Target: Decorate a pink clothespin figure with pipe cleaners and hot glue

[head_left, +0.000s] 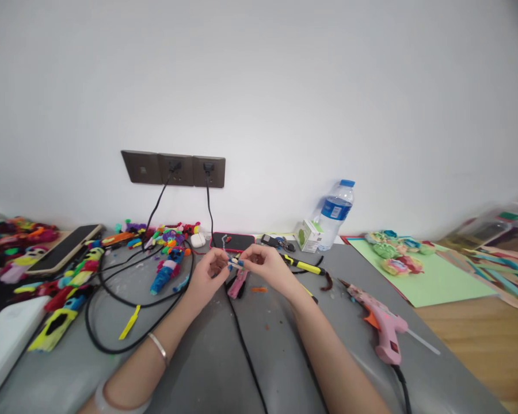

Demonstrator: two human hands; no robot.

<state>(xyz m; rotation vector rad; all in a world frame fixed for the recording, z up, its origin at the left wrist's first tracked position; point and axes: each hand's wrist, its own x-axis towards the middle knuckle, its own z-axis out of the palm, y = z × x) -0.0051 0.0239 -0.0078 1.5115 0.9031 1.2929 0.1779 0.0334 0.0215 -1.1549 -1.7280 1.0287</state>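
Both my hands meet above the grey table. My left hand [210,274] is closed, its thumb and fingers pinching a small whitish piece [235,264], too small to name. My right hand [266,268] pinches the same piece from the other side, fingers closed. A thin pale strand [224,242] sticks up beside the left fingers. Just below the fingertips lies a pink tool [239,283] with dark parts, partly hidden by my hands. An orange scrap [259,290] lies to its right. Behind my hands rests a red-edged phone [242,240].
A pink glue gun [386,325] lies at right, near green paper [440,282] with crumpled flowers. A water bottle [336,215] and small box [308,236] stand by the wall. Left are black cables [95,339], colourful fuzzy figures [167,270], a phone [67,250] and a white device [15,339].
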